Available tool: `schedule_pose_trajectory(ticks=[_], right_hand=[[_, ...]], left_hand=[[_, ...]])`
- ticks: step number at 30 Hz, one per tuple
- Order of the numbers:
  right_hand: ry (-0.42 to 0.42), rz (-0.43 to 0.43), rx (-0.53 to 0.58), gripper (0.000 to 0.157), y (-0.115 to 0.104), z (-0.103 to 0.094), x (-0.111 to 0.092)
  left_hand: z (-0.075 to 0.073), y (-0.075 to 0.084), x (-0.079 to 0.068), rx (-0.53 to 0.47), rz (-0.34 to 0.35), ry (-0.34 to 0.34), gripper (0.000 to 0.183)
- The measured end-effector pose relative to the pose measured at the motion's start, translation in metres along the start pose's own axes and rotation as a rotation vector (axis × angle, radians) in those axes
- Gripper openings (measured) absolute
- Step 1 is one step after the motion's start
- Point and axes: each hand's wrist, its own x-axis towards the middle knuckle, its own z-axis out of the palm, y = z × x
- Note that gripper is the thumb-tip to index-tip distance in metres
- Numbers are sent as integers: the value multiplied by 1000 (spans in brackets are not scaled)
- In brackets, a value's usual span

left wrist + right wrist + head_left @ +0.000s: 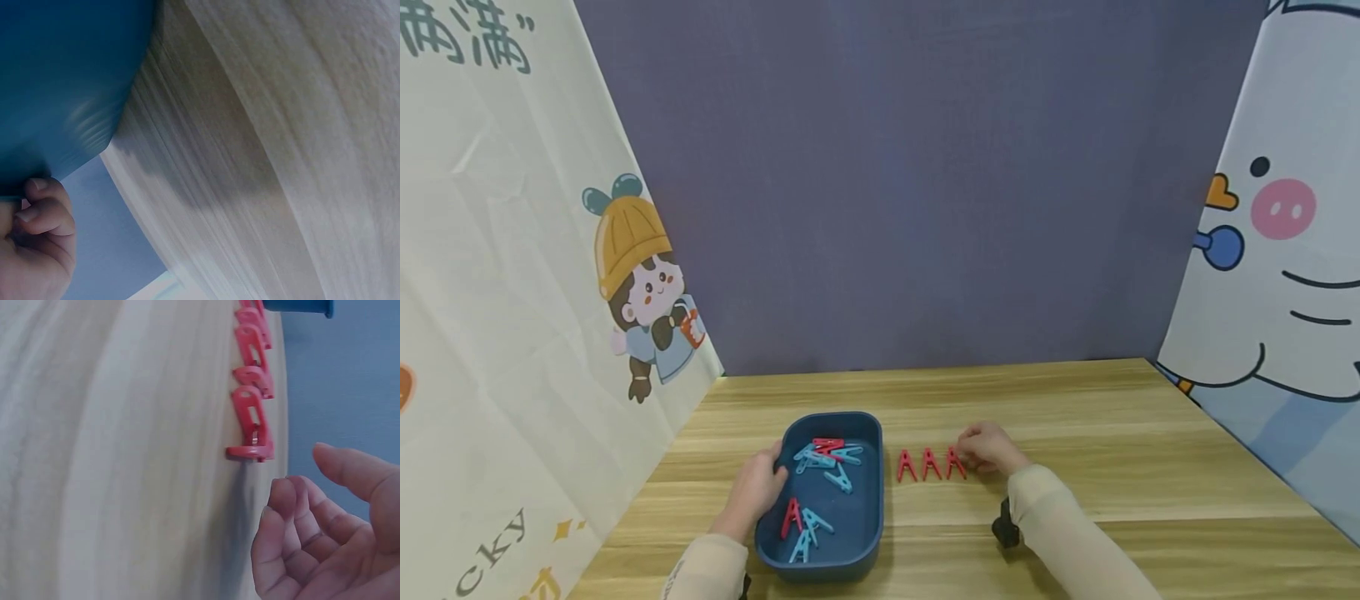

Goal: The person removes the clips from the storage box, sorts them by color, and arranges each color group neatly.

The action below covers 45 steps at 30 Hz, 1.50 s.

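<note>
My left hand [756,492] grips the left rim of a dark blue oval tub [850,525]; in the left wrist view its fingers [51,215] curl at the tub's edge. Inside the tub lie several light-blue clothespins [839,478] and a few red clothespins [792,517]. Three red clothespins stand side by side in a row on the table, right of the tub. Beside the rightmost red clothespin [253,422] is my right hand [991,448]. Its thumb and fingers are apart, loosely bent, with nothing between them in the right wrist view.
The wood-grain table [1075,417] extends to the right and behind the tub. A dark grey-blue panel [910,183] rises at the back edge. Printed cartoon sheets [535,250] hang at the left and right sides.
</note>
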Motion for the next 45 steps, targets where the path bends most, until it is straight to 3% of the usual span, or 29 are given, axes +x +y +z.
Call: schedule_pose_trajectory(ticks=[11, 22, 32, 45], right_hand=[[-45, -85, 59, 26, -27, 0, -6], [-181, -114, 150, 40, -57, 7, -13], [-327, -144, 251, 40, -82, 31, -16], [-420, -155, 242, 36, -105, 66, -24]], left_hand=[[0, -1, 0, 12, 2, 2, 47], [-2, 0, 0, 11, 2, -3, 47], [-3, 1, -1, 20, -2, -4, 48], [-1, 2, 1, 38, -11, -4, 47]])
